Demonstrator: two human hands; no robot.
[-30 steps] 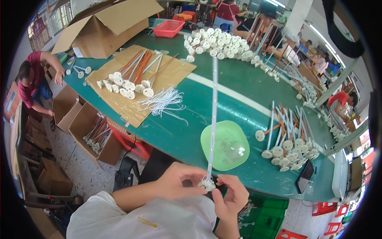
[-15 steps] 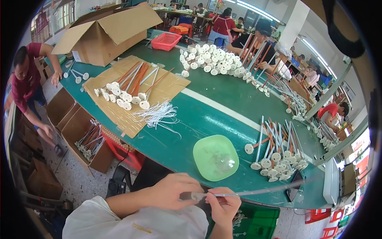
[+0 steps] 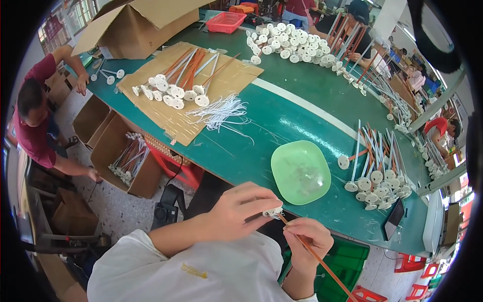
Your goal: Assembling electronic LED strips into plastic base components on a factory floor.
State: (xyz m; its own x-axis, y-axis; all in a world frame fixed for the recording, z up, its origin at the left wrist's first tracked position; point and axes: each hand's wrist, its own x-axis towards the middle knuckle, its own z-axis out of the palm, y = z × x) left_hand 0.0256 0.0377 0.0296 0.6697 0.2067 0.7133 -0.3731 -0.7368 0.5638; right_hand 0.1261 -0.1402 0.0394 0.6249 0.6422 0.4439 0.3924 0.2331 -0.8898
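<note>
In front of my body, my left hand (image 3: 246, 209) is closed around a small white disc (image 3: 272, 212) with its fingertips. White string ends seem to hang beside the disc. From the disc a long thin orange-brown stick (image 3: 332, 274) slopes down to the right. My right hand (image 3: 308, 246) pinches that stick a short way below the disc. Just beyond my hands lies a light green bowl (image 3: 276, 168) with small pale bits in it. A loose bundle of white strings (image 3: 220, 113) rests farther back on the green table (image 3: 261, 128).
White-headed sticks lie on flattened cardboard (image 3: 188, 126) and in a pile (image 3: 380, 186) at the right, beside a dark phone (image 3: 393, 221). A large carton (image 3: 146, 35) and a red basket (image 3: 225, 22) stand behind. A person (image 3: 37, 116) bends at the left.
The view has shifted, so the table appears farther up and right. The held stick has swung from pointing right to pointing down-right and now shows orange-brown. My right hand sits farther from the left.
</note>
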